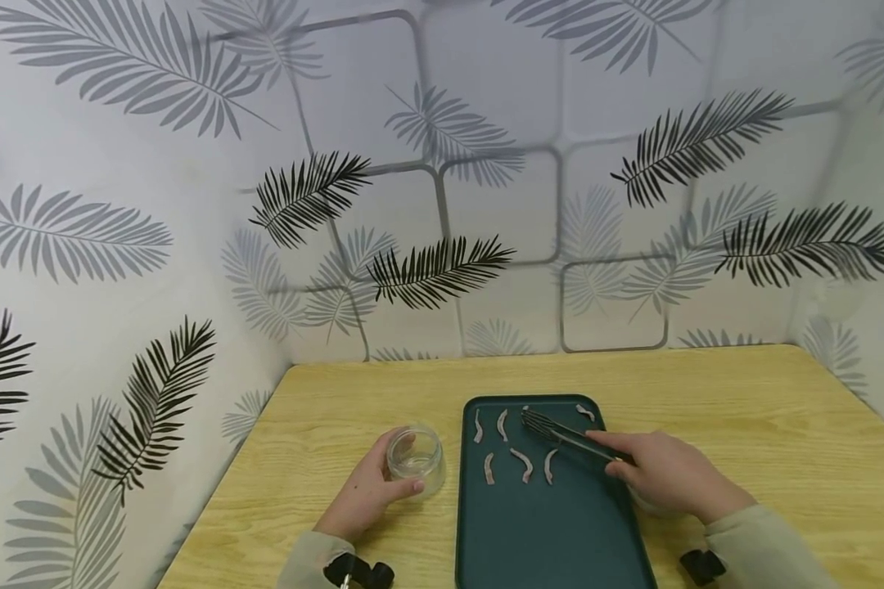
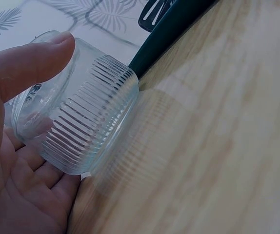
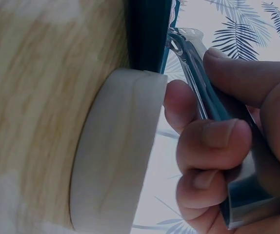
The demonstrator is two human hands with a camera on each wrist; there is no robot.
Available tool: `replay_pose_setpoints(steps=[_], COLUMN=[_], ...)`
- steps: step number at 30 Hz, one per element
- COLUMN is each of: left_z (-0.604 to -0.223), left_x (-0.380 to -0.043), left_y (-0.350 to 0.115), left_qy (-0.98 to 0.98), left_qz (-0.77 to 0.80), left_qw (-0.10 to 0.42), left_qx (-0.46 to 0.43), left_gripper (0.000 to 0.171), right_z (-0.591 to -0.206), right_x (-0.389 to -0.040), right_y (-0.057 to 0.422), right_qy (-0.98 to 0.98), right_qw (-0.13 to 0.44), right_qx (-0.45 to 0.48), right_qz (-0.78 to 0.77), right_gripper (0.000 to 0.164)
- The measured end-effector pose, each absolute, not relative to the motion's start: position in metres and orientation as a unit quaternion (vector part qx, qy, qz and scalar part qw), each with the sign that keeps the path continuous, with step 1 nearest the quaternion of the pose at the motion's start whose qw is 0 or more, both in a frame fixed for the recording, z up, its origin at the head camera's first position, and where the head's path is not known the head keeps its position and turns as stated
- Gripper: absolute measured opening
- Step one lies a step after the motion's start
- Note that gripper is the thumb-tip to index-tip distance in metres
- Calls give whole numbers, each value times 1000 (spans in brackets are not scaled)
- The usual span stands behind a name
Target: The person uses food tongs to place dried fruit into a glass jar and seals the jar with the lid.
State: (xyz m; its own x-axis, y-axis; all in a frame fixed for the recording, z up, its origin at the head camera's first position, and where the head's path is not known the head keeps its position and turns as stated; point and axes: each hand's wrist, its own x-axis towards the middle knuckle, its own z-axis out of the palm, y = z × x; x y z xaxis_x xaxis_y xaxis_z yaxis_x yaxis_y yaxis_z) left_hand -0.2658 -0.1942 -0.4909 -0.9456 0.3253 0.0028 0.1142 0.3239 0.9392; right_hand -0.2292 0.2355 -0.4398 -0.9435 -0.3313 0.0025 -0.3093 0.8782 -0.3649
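My left hand (image 1: 364, 491) holds a clear glass jar (image 1: 421, 468) by its side, thumb across the front. Ribs run round the lower wall of the jar (image 2: 91, 109), whose base is right at the tabletop. In my right hand (image 1: 670, 474) I grip metal tongs (image 1: 578, 442) around their handle. The slotted head of the tongs reaches over the upper part of a dark green tray (image 1: 545, 540), close by a small strip (image 1: 525, 409) that it partly hides. Several thin, curved, greyish-pink strips (image 1: 520, 465) lie spaced out on the tray.
A pale round, flat-topped object (image 3: 118, 151) sits on the table beside the tray, beneath my right hand. The wooden table (image 1: 368, 393) backs onto a wall (image 1: 501, 204) with a leaf pattern.
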Motion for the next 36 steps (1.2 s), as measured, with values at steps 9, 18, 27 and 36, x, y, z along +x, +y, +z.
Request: replay_pose_setpoints(steps=[9,18,27,36], left_z=[-490,-491,-491,-491], left_x=[-265,-266,-265,-265], left_y=[-193,-192,-194,-193], left_qy=[811,811,809,806], left_qz=[562,562,564,568], left_qw=[93,94,91,91], left_qx=[135,133,138,141], left_gripper=[82,81,83,82], right_z=[-435,-430,-416,-405], right_x=[-227,-223,-215,-209], right_y=[236,235,219,191], right_qy=[966,958,940,926], right_qw=[5,-3,8,20], right_qx=[-178,-195,-222,-271], right_qz=[-190,-209,-259,-264], right_gripper=[51,50,52,54])
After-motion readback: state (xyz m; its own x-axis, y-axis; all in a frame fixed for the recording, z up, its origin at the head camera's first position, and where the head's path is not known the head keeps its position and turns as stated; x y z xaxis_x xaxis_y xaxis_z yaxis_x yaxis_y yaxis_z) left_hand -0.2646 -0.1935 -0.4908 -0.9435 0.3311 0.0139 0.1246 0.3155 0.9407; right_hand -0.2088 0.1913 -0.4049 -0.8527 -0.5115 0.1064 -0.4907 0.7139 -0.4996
